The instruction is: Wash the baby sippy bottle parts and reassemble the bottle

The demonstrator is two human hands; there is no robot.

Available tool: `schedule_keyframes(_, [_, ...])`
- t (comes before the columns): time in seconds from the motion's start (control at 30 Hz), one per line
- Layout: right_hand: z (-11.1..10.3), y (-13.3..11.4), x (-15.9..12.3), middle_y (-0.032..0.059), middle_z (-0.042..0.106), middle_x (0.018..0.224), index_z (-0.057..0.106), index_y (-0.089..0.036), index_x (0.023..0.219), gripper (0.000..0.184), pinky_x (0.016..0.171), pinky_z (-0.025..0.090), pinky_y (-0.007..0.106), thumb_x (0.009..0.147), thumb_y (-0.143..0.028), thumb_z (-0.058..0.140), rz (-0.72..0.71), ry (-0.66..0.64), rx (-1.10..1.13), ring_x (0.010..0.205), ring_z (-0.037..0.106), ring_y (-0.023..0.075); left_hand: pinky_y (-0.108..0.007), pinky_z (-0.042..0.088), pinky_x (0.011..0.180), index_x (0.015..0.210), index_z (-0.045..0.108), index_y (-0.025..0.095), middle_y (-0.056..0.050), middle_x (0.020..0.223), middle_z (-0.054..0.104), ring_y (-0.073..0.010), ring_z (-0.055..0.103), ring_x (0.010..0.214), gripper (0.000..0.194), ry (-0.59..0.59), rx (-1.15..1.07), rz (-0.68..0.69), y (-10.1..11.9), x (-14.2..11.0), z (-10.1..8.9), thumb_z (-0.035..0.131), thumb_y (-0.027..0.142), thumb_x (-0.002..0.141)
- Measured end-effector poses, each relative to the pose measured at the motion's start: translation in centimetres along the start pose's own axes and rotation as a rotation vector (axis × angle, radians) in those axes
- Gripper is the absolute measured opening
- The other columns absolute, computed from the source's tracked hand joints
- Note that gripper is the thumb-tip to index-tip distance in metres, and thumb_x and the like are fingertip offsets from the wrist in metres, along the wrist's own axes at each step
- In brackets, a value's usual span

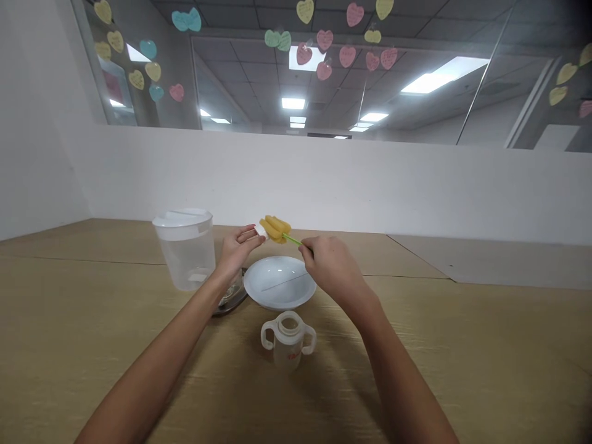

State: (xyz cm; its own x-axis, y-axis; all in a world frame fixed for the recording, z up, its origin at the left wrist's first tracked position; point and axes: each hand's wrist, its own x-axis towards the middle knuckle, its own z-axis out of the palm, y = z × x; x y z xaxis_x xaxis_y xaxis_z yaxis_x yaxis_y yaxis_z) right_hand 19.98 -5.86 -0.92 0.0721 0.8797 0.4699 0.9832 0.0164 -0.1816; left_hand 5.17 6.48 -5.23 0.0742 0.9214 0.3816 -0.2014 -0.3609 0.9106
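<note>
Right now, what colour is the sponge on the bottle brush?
Yellow: the bottle brush's sponge head shows best in the head view.

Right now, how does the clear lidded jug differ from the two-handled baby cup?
The clear lidded jug is far larger than the two-handled baby cup, shows no handles where the cup has two, and stands farther off than the cup. Both stand upright on the wooden table.

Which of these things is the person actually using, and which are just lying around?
In use: a yellow sponge bottle brush, its green handle gripped by the right hand, its white end held by the left hand.

Lying about on the wooden table: a white shallow bowl, a two-handled cup, a lidded clear plastic jug, a partly hidden metal-edged dish.
</note>
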Motion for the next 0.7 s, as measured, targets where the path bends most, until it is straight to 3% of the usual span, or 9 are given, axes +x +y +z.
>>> schedule_keyframes(0.13, [-0.2, 0.0, -0.1, 0.0073, 0.059, 0.064, 0.061, -0.014, 0.072, 0.028, 0.051, 0.020, 0.025, 0.088, -0.020, 0.039, 0.016, 0.013, -0.021, 0.054, 0.041, 0.0122, -0.040, 0.043, 0.094, 0.103, 0.060, 0.012, -0.011, 0.101, 0.066, -0.0246, 0.060, 0.101, 0.057, -0.030, 0.017, 0.028, 0.0, 0.1, 0.0, 0.079, 0.026, 0.051])
schedule_keyframes(0.3, [-0.4, -0.1, -0.3, 0.0056, 0.057, 0.062, 0.061, -0.014, 0.072, 0.028, 0.050, 0.020, 0.025, 0.088, -0.020, 0.039, 0.002, 0.001, -0.009, 0.052, 0.038, 0.0116, -0.041, 0.042, 0.095, 0.102, 0.062, 0.013, -0.013, 0.111, 0.062, -0.0265, 0.056, 0.107, 0.052, 0.048, 0.081, 0.105, -0.2, 0.4, -0.2, 0.077, 0.029, 0.054])
schedule_keyframes(0.53, [-1.0, 0.4, -0.6, 0.0049, 0.056, 0.061, 0.061, -0.014, 0.069, 0.029, 0.051, 0.020, 0.025, 0.087, -0.021, 0.040, 0.021, 0.021, 0.039, 0.051, 0.036, 0.0112, -0.037, 0.045, 0.091, 0.105, 0.061, 0.016, -0.011, 0.117, 0.059, -0.0234, 0.058, 0.102, 0.050, -0.013, 0.138, 0.159, 0.6, -0.1, 0.0, 0.074, 0.028, 0.058])
schedule_keyframes(0.7, [-2.6, 1.1, -1.4, 0.0029, 0.057, 0.059, 0.065, -0.017, 0.072, 0.029, 0.050, 0.020, 0.026, 0.087, -0.022, 0.041, 0.054, 0.067, 0.088, 0.050, 0.038, 0.0118, -0.037, 0.043, 0.091, 0.123, 0.050, 0.017, -0.012, 0.112, 0.061, -0.0220, 0.058, 0.101, 0.070, 0.083, 0.241, 0.258, 0.1, 0.8, -0.9, 0.073, 0.023, 0.057])
